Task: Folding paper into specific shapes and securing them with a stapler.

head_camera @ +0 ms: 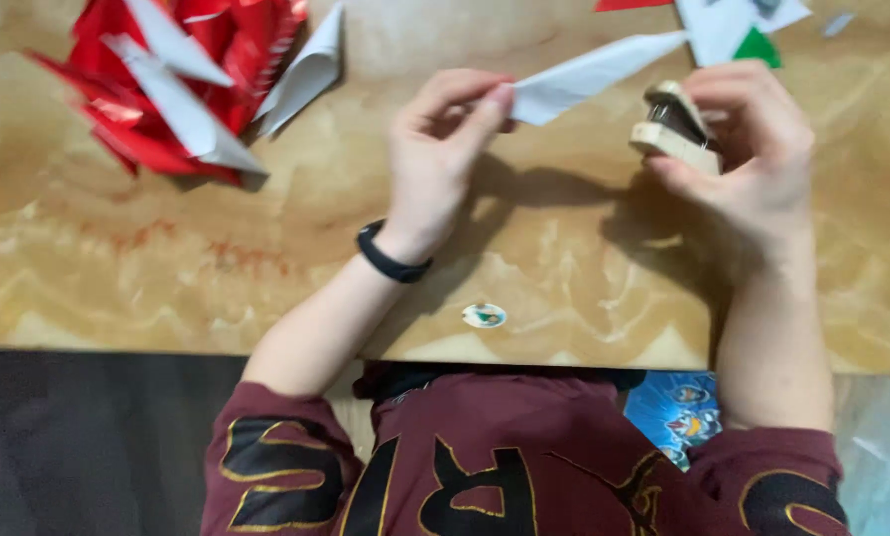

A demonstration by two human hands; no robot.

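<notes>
My left hand [443, 149] pinches the near end of a folded white paper strip [589, 74] that points up and to the right over the table. A black band [390, 260] circles that wrist. My right hand [748, 139] grips a small beige stapler [675, 129], its jaws facing left toward the strip. The stapler sits just right of the paper's pinched end, a small gap between them.
A pile of folded red and white paper pieces [182, 84] lies at the table's far left. More white, red and green paper scraps [733, 30] sit at the far right. A small round sticker [484, 316] lies on the tan wooden table [118, 258] near its front edge.
</notes>
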